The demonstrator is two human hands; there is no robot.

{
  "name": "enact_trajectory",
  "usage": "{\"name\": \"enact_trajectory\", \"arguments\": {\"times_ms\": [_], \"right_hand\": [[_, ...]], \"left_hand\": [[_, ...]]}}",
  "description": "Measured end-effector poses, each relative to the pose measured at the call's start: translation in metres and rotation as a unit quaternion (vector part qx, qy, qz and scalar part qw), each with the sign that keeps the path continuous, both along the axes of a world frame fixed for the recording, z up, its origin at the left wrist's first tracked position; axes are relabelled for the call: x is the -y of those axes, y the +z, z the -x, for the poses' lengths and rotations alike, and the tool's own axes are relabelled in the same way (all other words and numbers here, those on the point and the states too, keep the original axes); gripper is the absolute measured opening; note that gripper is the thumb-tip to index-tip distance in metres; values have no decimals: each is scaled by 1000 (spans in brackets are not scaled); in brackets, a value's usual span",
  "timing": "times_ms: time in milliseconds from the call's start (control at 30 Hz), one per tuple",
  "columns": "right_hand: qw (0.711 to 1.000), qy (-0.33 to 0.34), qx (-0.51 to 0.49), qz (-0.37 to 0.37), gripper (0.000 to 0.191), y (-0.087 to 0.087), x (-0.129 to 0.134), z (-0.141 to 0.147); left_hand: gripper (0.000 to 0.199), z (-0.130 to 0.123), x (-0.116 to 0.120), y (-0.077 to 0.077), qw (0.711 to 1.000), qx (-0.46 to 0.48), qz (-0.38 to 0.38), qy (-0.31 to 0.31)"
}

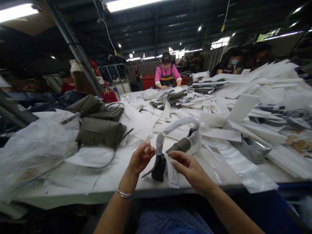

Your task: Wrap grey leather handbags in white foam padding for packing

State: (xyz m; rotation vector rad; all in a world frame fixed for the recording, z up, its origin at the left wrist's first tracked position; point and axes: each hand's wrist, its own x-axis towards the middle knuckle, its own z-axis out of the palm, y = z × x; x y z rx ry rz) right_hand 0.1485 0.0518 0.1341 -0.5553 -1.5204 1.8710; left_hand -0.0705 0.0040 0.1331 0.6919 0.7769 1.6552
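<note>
Near the worktop's (80, 203) front edge sits 1 dark bag (158, 170). The right hand (191, 165) pinches a white tag (173, 177) at its end; the left hand (142, 157) is bunched beside the wrapped handle (159, 141), its grip unclear. Such thin material calls for light handling.

2 bare hands at a dark bag (159, 167), white table (119, 177)

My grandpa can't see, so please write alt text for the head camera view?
A right hand pinches a slim white tag at a dark olive handbag, while a left hand curls beside its arched, plastic-wrapped handle. More olive bags and heaped white sheets lie on a long white table; a person in pink is opposite.
</note>
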Motion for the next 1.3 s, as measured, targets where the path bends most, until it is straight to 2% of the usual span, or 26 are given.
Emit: {"name": "enact_trajectory", "arguments": {"times_ms": [100,167,233,300,400,500,633,800,867,967,1067,1133,1200,1300], "right_hand": [[998,42,-23,29,36,-3,6,1],[998,57,-26,-4,40,-3,9,3],[996,32,-19,-82,42,-2,11,6],[981,-24,-14,-191,36,1,13,10],[934,-101,-10,-343,29,4,14,17],[893,-156,6,-422,30,7,15,22],[868,-177,18,-464,28,16,17,24],[877,-150,15,-457,28,24,12,29],[869,-150,38,-470,28,25,8,32],[837,-165,100,-511,26,28,5,33],[790,-187,169,-559,23,34,8,33],[760,-193,196,-589,22,38,11,34],[745,-188,201,-608,21,39,12,35],[762,-175,153,-604,22,35,10,35]], "left_hand": [[27,-4,2,-2,1000,0,-15,11],[27,-4,3,-2,1000,-17,-17,9],[27,-4,3,-2,999,-41,-14,3],[30,-4,3,-1,998,-67,-7,-8],[36,-2,4,4,993,-109,10,-38],[38,1,5,11,986,-151,24,-69],[55,5,5,11,984,-172,-1,-54],[61,0,8,6,983,-172,-58,15],[61,-2,10,4,981,-179,-70,38],[55,-3,14,6,975,-197,-77,66],[40,-4,20,13,967,-231,-75,75],[29,-5,25,20,941,-317,-67,101],[21,-7,30,26,879,-444,-75,156],[14,-12,40,28,776,-572,-112,242]]}}
